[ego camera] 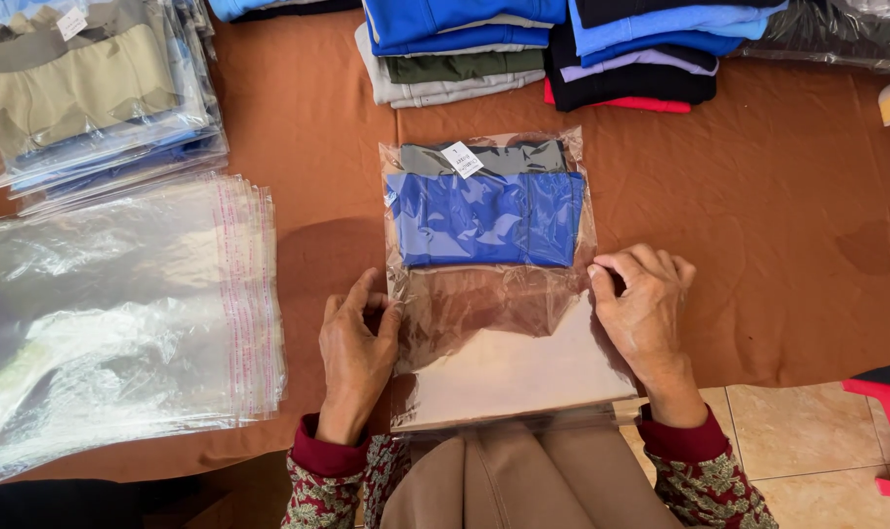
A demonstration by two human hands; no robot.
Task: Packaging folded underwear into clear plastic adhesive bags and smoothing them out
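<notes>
A clear plastic sleeve bag (494, 294) lies lengthwise in the middle of the worktop covered with a rust-brown cloth (788, 196), and a folded blue garment with a grey waistband and a small white tag (484, 206) sits in its far end, leaving the near half empty and hanging slightly over the worktop edge. The left hand (357, 348) pinches the bag's left edge between thumb and fingers; the right hand (641, 304) is curled, fingertips gripping the right edge. Done well, this step seems to call for an even pull from both sides, so the film flattens without wrinkles and the garment stays square against the far end. To the left, a stack of empty clear bags with adhesive strips (122, 313) lies near the left hand, with already bagged garments (92, 88) beyond it. Piles of folded blue, grey, black and red clothes (563, 49) line the far edge. The widest open cloth lies to the right.
</notes>
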